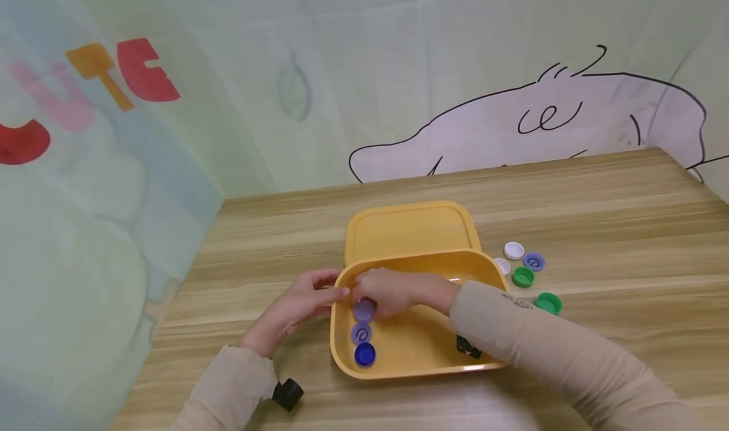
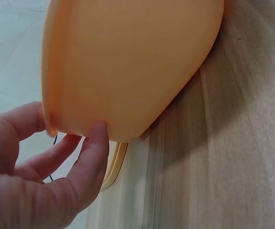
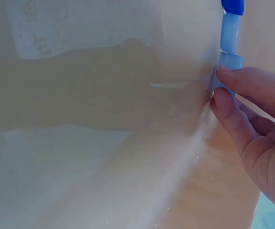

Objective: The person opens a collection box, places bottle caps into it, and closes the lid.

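Observation:
A yellow plastic box stands on the table, its left rim gripped by my left hand. The left thumb hooks over the rim; the other fingers lie against the outer wall. My right hand reaches inside and pinches a light purple bottle cap at the left wall, where it looks bluish in the right wrist view. In line with it along that wall are another light purple cap with a swirl and a dark blue cap.
Behind the box lies its yellow lid. To the right, on the wooden table, are several loose caps: white, light purple and green. A printed cloth hangs behind the table.

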Available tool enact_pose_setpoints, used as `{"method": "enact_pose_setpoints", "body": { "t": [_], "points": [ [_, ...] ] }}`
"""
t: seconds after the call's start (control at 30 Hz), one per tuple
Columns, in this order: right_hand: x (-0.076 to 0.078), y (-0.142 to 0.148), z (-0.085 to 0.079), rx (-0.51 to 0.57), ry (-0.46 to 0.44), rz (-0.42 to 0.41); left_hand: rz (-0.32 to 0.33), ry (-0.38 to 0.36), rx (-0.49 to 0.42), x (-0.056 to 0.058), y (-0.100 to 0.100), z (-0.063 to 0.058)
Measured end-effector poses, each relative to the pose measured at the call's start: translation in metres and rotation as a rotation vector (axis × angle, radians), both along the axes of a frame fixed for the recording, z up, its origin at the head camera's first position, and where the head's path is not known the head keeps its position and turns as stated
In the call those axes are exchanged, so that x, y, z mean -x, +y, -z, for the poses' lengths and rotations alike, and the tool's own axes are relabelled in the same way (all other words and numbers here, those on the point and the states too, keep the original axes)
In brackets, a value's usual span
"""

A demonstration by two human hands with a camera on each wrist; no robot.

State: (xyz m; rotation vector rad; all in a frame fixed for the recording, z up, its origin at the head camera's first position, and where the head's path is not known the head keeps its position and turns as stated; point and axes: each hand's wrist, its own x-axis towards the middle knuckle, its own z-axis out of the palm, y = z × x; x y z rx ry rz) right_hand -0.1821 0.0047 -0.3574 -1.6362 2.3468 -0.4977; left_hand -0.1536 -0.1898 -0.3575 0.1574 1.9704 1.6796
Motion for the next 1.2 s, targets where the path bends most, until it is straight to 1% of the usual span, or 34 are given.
{"method": "enact_pose_setpoints", "body": {
  "t": [0.1,0.27,0.4,0.53,0.7,0.8,1.2],
  "points": [
    [0.0,-0.001,0.0,-0.004,-0.01,0.004,0.001,0.003,0.004,0.0,0.0,-0.001],
    [0.002,0.002,-0.002,0.018,-0.003,0.01,0.004,-0.001,0.009,0.0,0.0,-0.003],
    [0.005,0.009,-0.007,0.026,-0.005,0.002,-0.003,-0.004,0.012,0.0,0.0,-0.003],
    [0.006,0.019,-0.013,0.003,-0.02,-0.01,-0.009,-0.004,0.009,-0.001,0.001,-0.003],
    [0.005,0.031,-0.021,-0.049,-0.09,0.048,-0.023,-0.006,0.016,-0.001,0.001,-0.002],
    [0.005,0.038,-0.027,-0.064,-0.111,0.071,-0.029,-0.009,0.03,-0.001,0.001,-0.002],
    [0.013,0.061,-0.047,-0.012,-0.083,0.062,-0.033,-0.01,0.033,-0.001,0.002,0.0]
  ]
}}
